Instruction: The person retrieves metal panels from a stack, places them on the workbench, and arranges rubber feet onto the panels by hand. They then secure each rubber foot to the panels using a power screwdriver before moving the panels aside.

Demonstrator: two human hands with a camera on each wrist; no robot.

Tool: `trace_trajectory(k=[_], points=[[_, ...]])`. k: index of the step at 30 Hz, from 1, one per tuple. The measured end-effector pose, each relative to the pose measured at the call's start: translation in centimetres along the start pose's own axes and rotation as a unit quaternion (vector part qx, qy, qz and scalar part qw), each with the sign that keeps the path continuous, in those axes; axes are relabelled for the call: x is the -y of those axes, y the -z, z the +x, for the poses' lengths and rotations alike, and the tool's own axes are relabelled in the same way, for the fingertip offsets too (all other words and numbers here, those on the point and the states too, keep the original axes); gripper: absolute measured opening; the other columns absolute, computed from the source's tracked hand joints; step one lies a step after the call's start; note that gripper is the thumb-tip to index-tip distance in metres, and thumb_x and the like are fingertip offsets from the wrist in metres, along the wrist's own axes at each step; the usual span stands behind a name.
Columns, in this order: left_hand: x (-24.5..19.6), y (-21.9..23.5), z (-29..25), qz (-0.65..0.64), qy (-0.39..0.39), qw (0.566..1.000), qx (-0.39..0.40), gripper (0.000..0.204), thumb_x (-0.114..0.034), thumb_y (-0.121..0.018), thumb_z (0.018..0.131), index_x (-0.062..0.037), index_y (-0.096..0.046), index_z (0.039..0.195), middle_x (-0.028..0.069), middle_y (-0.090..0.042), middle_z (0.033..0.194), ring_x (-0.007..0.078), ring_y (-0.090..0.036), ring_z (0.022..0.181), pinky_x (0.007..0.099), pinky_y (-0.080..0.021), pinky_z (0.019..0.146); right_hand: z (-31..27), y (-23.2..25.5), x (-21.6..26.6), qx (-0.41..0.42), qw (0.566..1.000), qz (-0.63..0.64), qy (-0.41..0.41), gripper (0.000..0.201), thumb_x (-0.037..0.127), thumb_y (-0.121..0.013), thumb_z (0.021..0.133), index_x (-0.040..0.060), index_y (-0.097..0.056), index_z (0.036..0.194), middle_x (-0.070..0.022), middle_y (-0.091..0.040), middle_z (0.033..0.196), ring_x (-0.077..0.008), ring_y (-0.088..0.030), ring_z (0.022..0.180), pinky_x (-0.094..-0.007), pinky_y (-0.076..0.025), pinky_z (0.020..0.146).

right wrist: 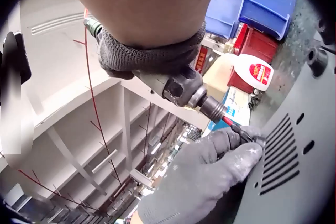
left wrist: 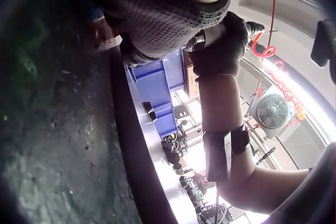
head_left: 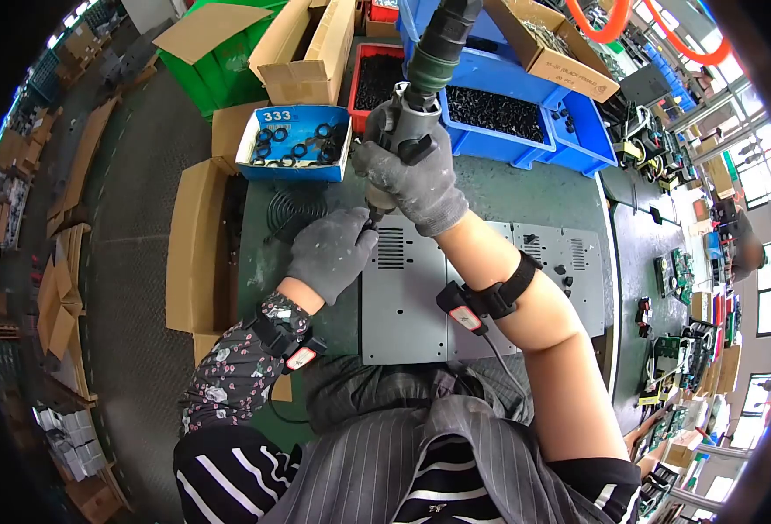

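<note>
My right hand (head_left: 420, 179), in a grey glove, grips an upright power screwdriver (head_left: 436, 63) by its grey body. Its bit points down at the upper left corner of a grey slotted metal panel (head_left: 403, 306). My left hand (head_left: 333, 253), also gloved, is at that corner. In the right wrist view, its thumb and fingers pinch a small black part (right wrist: 242, 133) at the bit's tip, beside the panel's slots. The fingers hide most of that part. Another grey panel (head_left: 588, 301) on the right carries several small black feet (head_left: 563, 269).
Behind the panels stand a blue box (head_left: 293, 173) of black rings, a red bin (head_left: 356, 96) and blue bins (head_left: 490, 147) of black parts. A black coil (head_left: 285, 214) lies left of the hands. An open cardboard box (head_left: 195, 253) adjoins the table's left edge.
</note>
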State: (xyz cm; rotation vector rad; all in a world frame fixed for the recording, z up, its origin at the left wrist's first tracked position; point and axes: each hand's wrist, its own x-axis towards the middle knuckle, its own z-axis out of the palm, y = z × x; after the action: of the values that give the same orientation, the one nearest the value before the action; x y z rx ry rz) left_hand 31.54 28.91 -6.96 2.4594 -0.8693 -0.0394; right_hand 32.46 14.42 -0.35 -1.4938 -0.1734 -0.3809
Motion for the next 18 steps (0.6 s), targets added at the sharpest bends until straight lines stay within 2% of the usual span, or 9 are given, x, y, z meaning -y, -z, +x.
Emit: trace_trajectory(k=[3,6,10,12,14,16,17,18], points=[[0.3,-0.6,-0.1,0.011,-0.016,0.999,-0.032,0.031,-0.029,-0.053,0.083,-0.0015,-0.059,0.095,0.0161,-0.062,0.092,0.0319,-0.061,0.081,0.0407,-0.049,0.073,0.0,0.0,0.2,0.010,1.000,0.000,-0.018,0.027,0.002,-0.065,0.068,0.0044,-0.048,0.088,-0.0030,-0.051,0.078,-0.0128,-0.056,0.068,-0.0284,-0.049,0.062],[-0.3,0.1,-0.1,0.022,0.018,1.000,0.007,0.028,-0.028,-0.051,0.084,-0.0048,-0.058,0.098,0.0141,-0.062,0.095,0.0306,-0.061,0.086,0.0406,-0.049,0.074,-0.1,0.0,-0.2,0.008,1.000,-0.004,-0.005,0.026,0.003,-0.065,0.068,0.0053,-0.048,0.088,-0.0021,-0.051,0.078,-0.0114,-0.054,0.069,-0.0270,-0.048,0.063],[0.8,-1.2,0.1,0.046,-0.011,0.999,-0.009,0.027,-0.027,-0.051,0.083,-0.0061,-0.059,0.098,0.0147,-0.062,0.094,0.0316,-0.061,0.087,0.0413,-0.049,0.075,-0.4,-0.2,0.6,0.018,1.000,-0.010,-0.011,0.028,0.005,-0.067,0.068,0.0053,-0.051,0.091,-0.0010,-0.052,0.079,-0.0104,-0.053,0.069,-0.0258,-0.047,0.063],[0.6,-1.4,-0.1,0.003,-0.020,0.999,-0.042,0.026,-0.026,-0.051,0.082,-0.0065,-0.059,0.097,0.0156,-0.062,0.092,0.0321,-0.061,0.087,0.0424,-0.048,0.076,-0.1,-0.1,-0.1,0.002,0.995,-0.099,-0.011,0.030,0.006,-0.068,0.068,0.0046,-0.052,0.094,-0.0004,-0.052,0.079,-0.0099,-0.052,0.069,-0.0252,-0.046,0.062],[0.0,-1.0,-0.3,-0.022,0.014,0.999,-0.036,0.028,-0.027,-0.051,0.082,-0.0043,-0.059,0.096,0.0158,-0.061,0.094,0.0308,-0.059,0.090,0.0423,-0.046,0.079,-0.1,0.4,0.4,0.026,0.996,-0.090,-0.009,0.030,0.011,-0.070,0.069,0.0060,-0.054,0.094,-0.0022,-0.055,0.074,-0.0091,-0.051,0.065,-0.0259,-0.045,0.060],[-0.1,-0.3,-0.5,-0.093,0.014,0.995,-0.024,0.027,-0.022,-0.051,0.083,-0.0026,-0.055,0.100,0.0160,-0.060,0.089,0.0312,-0.060,0.085,0.0407,-0.047,0.079,-0.8,0.7,0.8,-0.006,0.997,-0.023,0.067,0.030,0.006,-0.067,0.070,0.0048,-0.053,0.097,-0.0040,-0.055,0.076,-0.0115,-0.052,0.067,-0.0272,-0.046,0.061],[-0.1,-0.6,-0.3,-0.088,0.026,0.995,-0.036,0.027,-0.022,-0.051,0.083,-0.0026,-0.055,0.100,0.0160,-0.060,0.089,0.0312,-0.060,0.085,0.0407,-0.047,0.079,-1.5,0.6,2.5,-0.013,0.998,0.008,0.069,0.030,0.004,-0.065,0.071,0.0042,-0.053,0.098,-0.0046,-0.054,0.076,-0.0131,-0.053,0.067,-0.0281,-0.046,0.061],[0.1,-1.2,0.0,-0.153,0.073,0.982,-0.084,0.025,-0.020,-0.050,0.084,-0.0031,-0.054,0.102,0.0136,-0.059,0.087,0.0276,-0.060,0.079,0.0381,-0.048,0.072,-2.3,0.7,4.5,-0.025,0.997,0.036,0.068,0.030,0.002,-0.063,0.071,0.0037,-0.052,0.098,-0.0053,-0.053,0.077,-0.0148,-0.054,0.067,-0.0289,-0.046,0.061]])
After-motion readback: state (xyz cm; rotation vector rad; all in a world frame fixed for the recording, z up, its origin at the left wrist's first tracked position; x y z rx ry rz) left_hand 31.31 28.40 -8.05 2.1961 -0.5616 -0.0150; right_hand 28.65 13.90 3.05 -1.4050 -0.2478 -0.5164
